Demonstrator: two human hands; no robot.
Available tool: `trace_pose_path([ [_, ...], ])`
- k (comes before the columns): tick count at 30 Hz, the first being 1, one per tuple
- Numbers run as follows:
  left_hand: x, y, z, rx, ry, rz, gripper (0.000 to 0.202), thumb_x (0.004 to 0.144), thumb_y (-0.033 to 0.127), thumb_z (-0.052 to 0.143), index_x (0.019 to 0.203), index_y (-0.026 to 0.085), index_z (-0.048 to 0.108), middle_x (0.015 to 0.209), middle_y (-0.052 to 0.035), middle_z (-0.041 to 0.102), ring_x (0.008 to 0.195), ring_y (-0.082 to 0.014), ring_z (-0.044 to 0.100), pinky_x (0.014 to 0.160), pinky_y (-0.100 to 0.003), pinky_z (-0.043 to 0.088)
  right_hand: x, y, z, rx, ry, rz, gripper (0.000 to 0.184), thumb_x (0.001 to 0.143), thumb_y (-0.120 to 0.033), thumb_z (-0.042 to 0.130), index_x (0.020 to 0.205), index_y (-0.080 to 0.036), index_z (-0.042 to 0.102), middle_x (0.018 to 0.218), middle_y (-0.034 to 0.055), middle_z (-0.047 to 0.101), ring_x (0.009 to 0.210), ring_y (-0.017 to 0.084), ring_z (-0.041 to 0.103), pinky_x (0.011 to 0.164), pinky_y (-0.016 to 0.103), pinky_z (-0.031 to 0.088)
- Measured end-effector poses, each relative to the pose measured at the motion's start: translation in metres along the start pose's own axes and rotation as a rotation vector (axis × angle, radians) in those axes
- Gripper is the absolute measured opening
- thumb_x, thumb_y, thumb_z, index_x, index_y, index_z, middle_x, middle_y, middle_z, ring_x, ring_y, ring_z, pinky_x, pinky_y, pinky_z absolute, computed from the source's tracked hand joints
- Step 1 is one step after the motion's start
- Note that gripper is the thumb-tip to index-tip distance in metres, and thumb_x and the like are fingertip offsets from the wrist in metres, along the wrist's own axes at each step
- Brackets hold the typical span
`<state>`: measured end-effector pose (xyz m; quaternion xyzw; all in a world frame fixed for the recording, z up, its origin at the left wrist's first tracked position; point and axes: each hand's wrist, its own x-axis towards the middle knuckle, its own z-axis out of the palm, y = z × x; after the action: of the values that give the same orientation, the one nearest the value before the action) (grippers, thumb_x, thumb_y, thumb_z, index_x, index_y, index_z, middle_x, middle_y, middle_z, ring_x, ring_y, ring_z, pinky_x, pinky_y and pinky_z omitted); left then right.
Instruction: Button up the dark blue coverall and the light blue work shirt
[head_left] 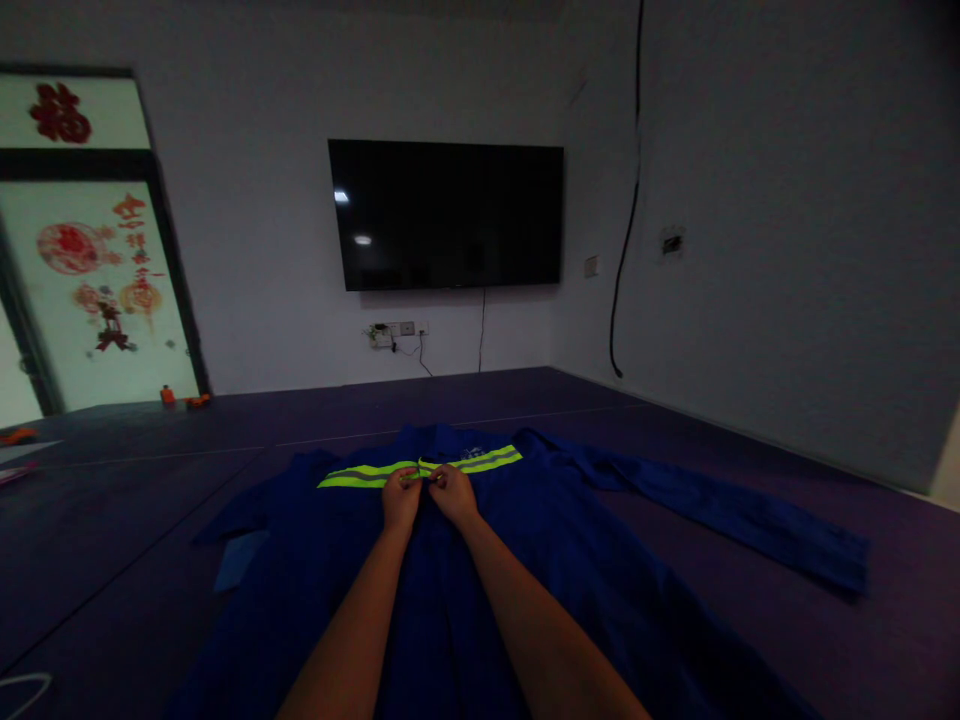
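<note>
A blue work garment [600, 560] with long sleeves lies spread out in front of me, its collar end far from me. A yellow-green reflective strip [487, 460] crosses its chest and is split at the front opening. My left hand [401, 492] pinches the left front edge at the strip. Close beside it, my right hand [454, 492] pinches the right front edge. Both hands are closed, and whatever small fastening may lie between the fingertips is hidden. One sleeve [742, 520] stretches out to the right.
The garment rests on a dark purple mat floor [300, 425]. A television [450, 215] hangs on the far wall above sockets and cables. A loose black cable [626, 250] hangs at right. Small orange objects [167, 395] stand by the glass door [90, 270] at left.
</note>
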<state>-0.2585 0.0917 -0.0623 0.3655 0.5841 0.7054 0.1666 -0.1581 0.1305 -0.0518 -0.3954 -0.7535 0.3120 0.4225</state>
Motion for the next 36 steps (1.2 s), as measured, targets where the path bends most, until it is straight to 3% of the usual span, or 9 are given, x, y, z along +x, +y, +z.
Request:
trace_pose_path([
  [21, -0.005, 0.008, 0.000, -0.122, -0.042, -0.046, 0.032, 0.055, 0.017, 0.058, 0.087, 0.013, 0.059, 0.049, 0.0049, 0.055, 0.039, -0.0068, 0.047, 0.042, -0.018, 0.035, 0.005, 0.008, 0.004, -0.049, 0.030, 0.012, 0.020, 0.070, -0.010, 0.049, 0.084, -0.017, 0.062, 0.058, -0.0007, 0.059, 0.049, 0.009, 0.051, 0.046, 0.017, 0.031],
  [36, -0.007, 0.012, 0.001, -0.169, -0.061, -0.063, 0.038, 0.051, 0.016, 0.061, 0.090, 0.013, 0.057, 0.053, 0.0050, 0.055, 0.042, -0.0069, 0.048, 0.045, -0.019, 0.038, 0.006, 0.010, 0.003, -0.046, 0.040, 0.006, 0.017, 0.069, -0.011, 0.053, 0.081, -0.017, 0.062, 0.058, -0.0010, 0.058, 0.054, 0.010, 0.053, 0.049, 0.017, 0.034],
])
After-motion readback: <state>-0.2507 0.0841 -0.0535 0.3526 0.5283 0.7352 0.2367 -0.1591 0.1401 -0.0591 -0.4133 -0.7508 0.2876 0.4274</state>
